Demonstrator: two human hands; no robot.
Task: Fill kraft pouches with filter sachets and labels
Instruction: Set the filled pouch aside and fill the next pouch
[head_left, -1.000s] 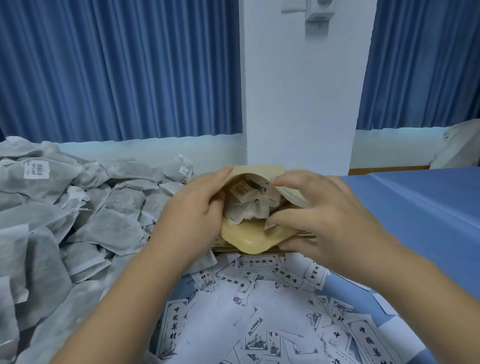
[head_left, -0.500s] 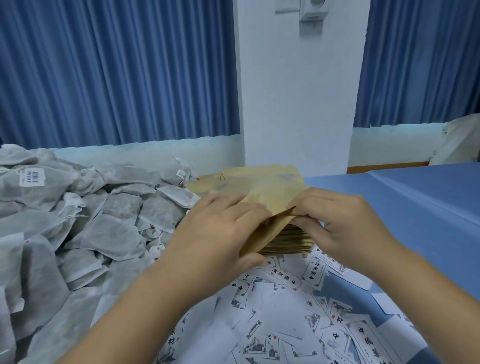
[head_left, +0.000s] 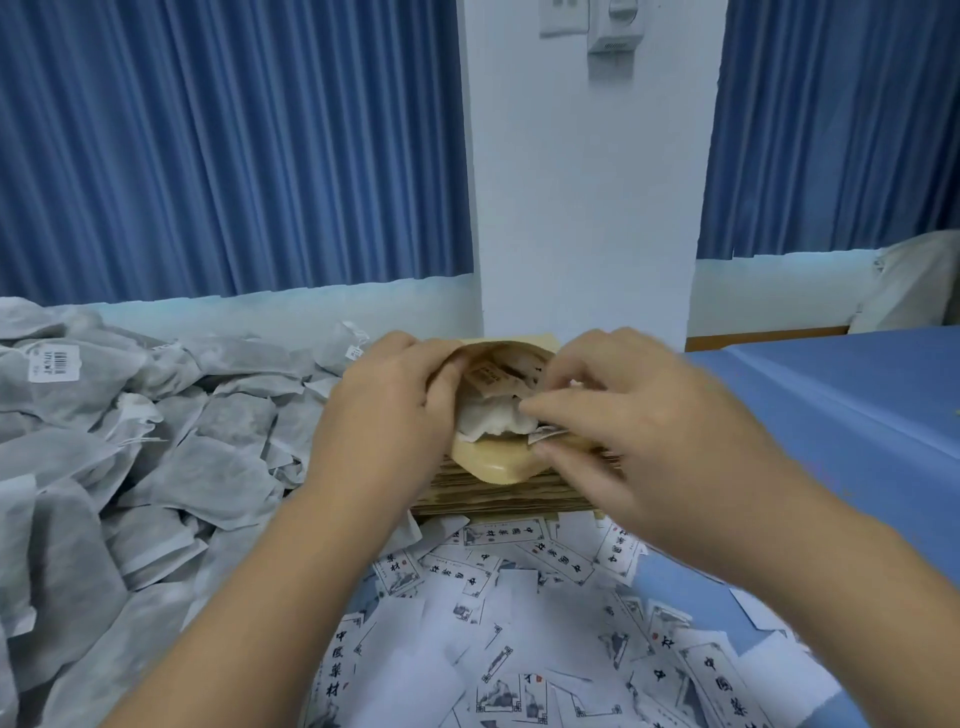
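A kraft pouch (head_left: 500, 466) lies on a stack of flat kraft pouches (head_left: 493, 500), its mouth spread open toward me. Inside it I see a white filter sachet (head_left: 485, 423) and some brown printed paper. My left hand (head_left: 384, 421) grips the pouch's left edge, thumb at the mouth. My right hand (head_left: 639, 431), slightly blurred, is at the pouch's right side, its fingers pinching a small printed label (head_left: 545, 435) at the opening.
A big heap of grey filter sachets (head_left: 156, 441) fills the left of the blue table (head_left: 831, 415). Loose printed labels (head_left: 519, 623) are scattered near me between my forearms. A white pillar (head_left: 587, 208) and blue curtains stand behind.
Half a second ago the pouch lay flattened between both hands. Now its mouth is spread open again, the sachet shows, and my right fingers are at the opening with a label.
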